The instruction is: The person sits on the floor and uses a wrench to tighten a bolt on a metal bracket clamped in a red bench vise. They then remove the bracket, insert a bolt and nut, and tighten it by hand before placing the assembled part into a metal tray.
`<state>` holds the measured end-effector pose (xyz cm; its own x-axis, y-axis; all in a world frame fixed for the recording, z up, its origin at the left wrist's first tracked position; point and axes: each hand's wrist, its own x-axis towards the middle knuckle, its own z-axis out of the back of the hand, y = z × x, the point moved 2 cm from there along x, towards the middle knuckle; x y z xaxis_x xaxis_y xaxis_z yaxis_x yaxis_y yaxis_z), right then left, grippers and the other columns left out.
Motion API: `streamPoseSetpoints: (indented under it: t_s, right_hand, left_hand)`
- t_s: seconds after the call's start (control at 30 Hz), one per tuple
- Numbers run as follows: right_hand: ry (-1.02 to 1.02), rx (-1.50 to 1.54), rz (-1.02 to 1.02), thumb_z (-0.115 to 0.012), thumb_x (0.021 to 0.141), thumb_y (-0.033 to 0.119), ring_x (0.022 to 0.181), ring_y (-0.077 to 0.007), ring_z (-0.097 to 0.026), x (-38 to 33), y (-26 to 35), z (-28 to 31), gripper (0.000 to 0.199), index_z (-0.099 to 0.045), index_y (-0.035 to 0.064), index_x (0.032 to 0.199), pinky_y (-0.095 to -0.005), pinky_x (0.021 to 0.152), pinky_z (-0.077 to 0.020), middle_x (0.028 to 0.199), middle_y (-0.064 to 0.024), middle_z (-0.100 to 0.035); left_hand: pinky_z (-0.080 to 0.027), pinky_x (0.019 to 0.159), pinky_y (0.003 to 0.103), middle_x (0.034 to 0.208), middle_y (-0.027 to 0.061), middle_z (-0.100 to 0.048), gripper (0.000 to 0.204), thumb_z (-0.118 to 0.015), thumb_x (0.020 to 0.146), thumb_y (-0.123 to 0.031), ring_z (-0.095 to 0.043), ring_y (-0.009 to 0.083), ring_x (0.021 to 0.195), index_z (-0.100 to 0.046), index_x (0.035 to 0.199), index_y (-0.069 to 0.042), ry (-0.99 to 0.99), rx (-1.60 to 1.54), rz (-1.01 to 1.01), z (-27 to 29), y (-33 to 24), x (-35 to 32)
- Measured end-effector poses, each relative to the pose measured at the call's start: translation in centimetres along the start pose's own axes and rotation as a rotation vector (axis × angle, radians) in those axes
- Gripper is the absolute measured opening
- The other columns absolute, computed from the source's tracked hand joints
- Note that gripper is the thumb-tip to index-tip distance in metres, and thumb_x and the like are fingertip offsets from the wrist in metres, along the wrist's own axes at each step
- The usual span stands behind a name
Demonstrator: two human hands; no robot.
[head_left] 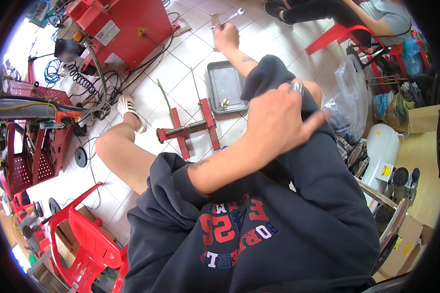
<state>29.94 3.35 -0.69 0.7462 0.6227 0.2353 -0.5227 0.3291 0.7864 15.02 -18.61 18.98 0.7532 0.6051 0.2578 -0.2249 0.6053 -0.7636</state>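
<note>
My right hand (226, 37) reaches far out over the white tiled floor and is closed around a silver open-ended wrench (232, 16), above a thin beige strip (214, 20). Its forearm comes out of a dark navy sleeve (266, 73). My left hand (277, 121), with a ring on one finger, lies across my right knee, its fingers curled into that sleeve's fabric and the thumb pointing right. A grey metal tray (220, 78) holding a small metal part (224, 103) lies just left of the sleeve.
A red metal stand with a steel shaft (188, 129) sits on the tiles beside my sandalled left foot (130, 110). A red machine (124, 24) with cables stands at the back left, a red plastic chair (83, 244) at the lower left. Another person (376, 17) sits at the top right, near a plastic bag (347, 95).
</note>
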Motion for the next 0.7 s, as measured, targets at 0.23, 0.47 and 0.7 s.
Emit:
streamPoseSetpoints:
  t_s: [0.23, 0.47, 0.7]
  right_hand:
    - [-0.033, -0.091, -0.1, -0.06, 0.092, 0.034, 0.086, -0.0394, -0.069, 2.3, -2.7, 2.3, 0.037, -0.068, -0.0019, 0.087, -0.0463, 0.078, -0.052, 0.086, -0.0222, -0.071]
    - [-0.304, 0.715, -0.798, -0.057, 0.096, 0.025, 0.091, -0.0283, -0.068, 4.3, -2.2, 1.6, 0.039, -0.051, -0.0089, 0.114, -0.0384, 0.07, -0.0551, 0.108, -0.0226, -0.065]
    - [-0.356, 1.069, -0.61, -0.054, 0.098, 0.027, 0.084, -0.0264, -0.067, 7.4, 2.1, 5.8, 0.038, -0.041, -0.003, 0.119, -0.0414, 0.058, -0.0592, 0.105, -0.0171, -0.06]
  left_hand:
    - [-0.042, 0.051, 0.044, 0.055, 0.0184, -0.046, 0.039, -0.06, 0.097, -0.025, -0.054, 0.0398, 0.056, -0.049, 0.068, -0.001, 0.271, -0.677, -0.329, 1.3, -6.1, -5.4]
    - [-0.031, 0.048, 0.036, 0.054, 0.0082, -0.031, 0.041, -0.053, 0.103, -0.021, -0.034, 0.0264, 0.046, -0.041, 0.068, -0.003, 0.325, -1.167, -0.191, 2.8, -4.1, -7.0]
    - [-0.049, 0.063, 0.032, 0.075, 0.0067, -0.06, 0.025, -0.046, 0.099, -0.021, -0.062, 0.0177, 0.068, -0.061, 0.103, -0.001, 0.462, -0.897, 0.056, 5.6, 1.2, -5.2]
